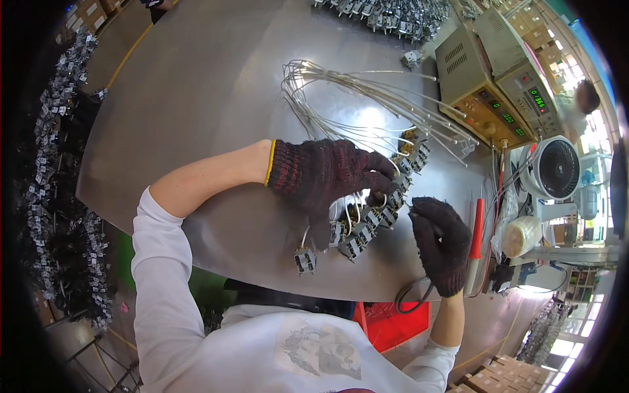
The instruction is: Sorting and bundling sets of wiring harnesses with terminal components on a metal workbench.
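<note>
Near the right edge of the metal table (196,98), a curved row of small thermostat units (367,219) lies on the bare steel, each with a thin silvery capillary tube. The tubes (354,98) loop away together toward the far middle of the table. The left hand (327,173), in a dark knitted glove, lies over the middle of the row with its fingers curled down onto the units; whether it grips one cannot be told. The right hand (442,242), gloved the same way, sits just beside the near end of the row, closed around a thin dark probe (419,213) whose tip points at the units. One unit (304,259) stands apart near the near edge. A red-handled tool (476,229) lies at the right edge, and test instruments (498,85) with green digits stand at the far right corner, a small white fan (555,167) beside them.
</note>
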Action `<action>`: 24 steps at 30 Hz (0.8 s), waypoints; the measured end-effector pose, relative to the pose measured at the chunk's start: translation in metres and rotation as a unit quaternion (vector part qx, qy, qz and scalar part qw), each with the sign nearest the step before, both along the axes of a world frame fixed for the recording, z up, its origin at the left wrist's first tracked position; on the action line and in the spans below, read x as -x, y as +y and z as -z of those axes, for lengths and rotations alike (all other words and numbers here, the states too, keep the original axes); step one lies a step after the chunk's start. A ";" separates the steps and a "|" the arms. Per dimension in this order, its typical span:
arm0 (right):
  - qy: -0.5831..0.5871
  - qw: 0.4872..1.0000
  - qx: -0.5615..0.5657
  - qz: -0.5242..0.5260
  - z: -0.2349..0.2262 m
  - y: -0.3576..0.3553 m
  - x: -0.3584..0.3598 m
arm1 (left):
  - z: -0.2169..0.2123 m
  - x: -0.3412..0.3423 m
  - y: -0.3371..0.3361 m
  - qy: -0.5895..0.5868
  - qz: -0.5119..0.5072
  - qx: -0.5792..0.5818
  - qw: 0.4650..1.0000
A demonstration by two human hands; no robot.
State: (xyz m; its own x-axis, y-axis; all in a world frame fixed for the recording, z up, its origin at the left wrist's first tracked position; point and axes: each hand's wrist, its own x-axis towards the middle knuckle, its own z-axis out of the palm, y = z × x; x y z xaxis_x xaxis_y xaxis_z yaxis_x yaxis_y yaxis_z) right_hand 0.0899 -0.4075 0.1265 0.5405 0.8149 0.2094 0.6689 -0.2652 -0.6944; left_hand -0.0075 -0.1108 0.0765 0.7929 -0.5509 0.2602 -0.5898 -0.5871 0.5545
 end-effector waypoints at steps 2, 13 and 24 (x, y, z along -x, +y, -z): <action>-0.054 0.998 0.024 0.010 0.001 0.005 0.007 | 0.001 -0.003 0.001 0.006 0.008 0.009 1.000; -0.197 0.975 0.097 -0.041 -0.012 0.012 0.005 | 0.007 -0.001 -0.001 -0.038 -0.007 0.039 0.999; -0.058 0.997 0.000 -0.048 -0.007 -0.005 0.006 | 0.004 -0.001 -0.003 -0.012 -0.010 0.045 0.999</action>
State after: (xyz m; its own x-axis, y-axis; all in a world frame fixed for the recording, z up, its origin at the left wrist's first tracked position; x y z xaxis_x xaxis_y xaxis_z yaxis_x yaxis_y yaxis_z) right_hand 0.0844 -0.4126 0.1335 0.4326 0.8614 0.2662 0.7671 -0.1965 -0.6107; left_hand -0.0061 -0.1135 0.0724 0.7969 -0.5082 0.3268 -0.5919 -0.5479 0.5912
